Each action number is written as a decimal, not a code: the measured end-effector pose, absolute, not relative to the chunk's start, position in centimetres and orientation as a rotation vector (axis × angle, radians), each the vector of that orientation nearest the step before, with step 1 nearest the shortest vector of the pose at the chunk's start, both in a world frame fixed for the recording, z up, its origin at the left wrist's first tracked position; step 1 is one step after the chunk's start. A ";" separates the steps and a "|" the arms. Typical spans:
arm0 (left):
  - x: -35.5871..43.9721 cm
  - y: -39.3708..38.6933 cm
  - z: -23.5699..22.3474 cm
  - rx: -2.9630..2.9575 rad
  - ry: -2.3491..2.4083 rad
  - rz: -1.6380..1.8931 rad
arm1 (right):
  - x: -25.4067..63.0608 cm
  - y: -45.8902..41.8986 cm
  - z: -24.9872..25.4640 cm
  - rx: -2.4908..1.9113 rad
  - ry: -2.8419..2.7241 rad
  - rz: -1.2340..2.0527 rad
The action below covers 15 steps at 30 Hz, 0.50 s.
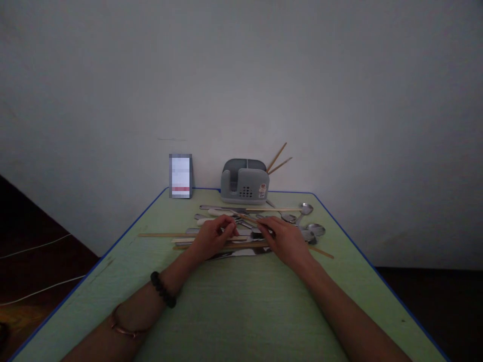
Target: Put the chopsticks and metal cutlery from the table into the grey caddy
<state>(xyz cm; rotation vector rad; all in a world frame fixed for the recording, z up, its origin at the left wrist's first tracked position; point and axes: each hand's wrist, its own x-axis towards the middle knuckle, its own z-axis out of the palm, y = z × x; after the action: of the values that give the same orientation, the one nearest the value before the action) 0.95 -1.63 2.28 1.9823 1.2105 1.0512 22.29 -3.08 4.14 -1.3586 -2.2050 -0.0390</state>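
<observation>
My right hand (286, 240) is closed over the right part of a spread of cutlery, its fingertips pinching a wooden chopstick (248, 218) that points left. My left hand (216, 235) is curled, thumb and fingers together, just left of it; what it holds, if anything, is hidden. Around both hands lie several chopsticks (160, 235), table knives (241, 253) and metal spoons (316, 230). White-handled cutlery (220, 212) lies behind my left hand. Behind the spread stands a grey cutlery holder (253, 180) with two chopsticks (277, 156) leaning out to the right.
A phone (180, 176) with a lit screen stands upright at the table's back left. The green table (241, 311) has a blue edge and meets a plain wall (241, 90). Thin white cables (41, 291) run beside it on the left.
</observation>
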 end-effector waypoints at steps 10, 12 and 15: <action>1.1 -1.5 2.3 2.083 1.305 1.111 | 20.9 -0.4 10.1 -1.135 -1.883 -0.014; 1.1 -1.3 2.2 2.077 1.315 1.154 | 20.3 0.8 12.5 -1.091 -1.807 0.091; 1.0 -1.1 1.7 2.080 1.287 1.198 | 19.6 2.6 15.7 -1.005 -1.698 0.200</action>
<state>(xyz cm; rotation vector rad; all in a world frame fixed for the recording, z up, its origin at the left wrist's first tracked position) 1.04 -1.11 1.72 2.0798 1.2871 1.1984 19.64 2.61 15.65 -1.0051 -1.6977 0.2003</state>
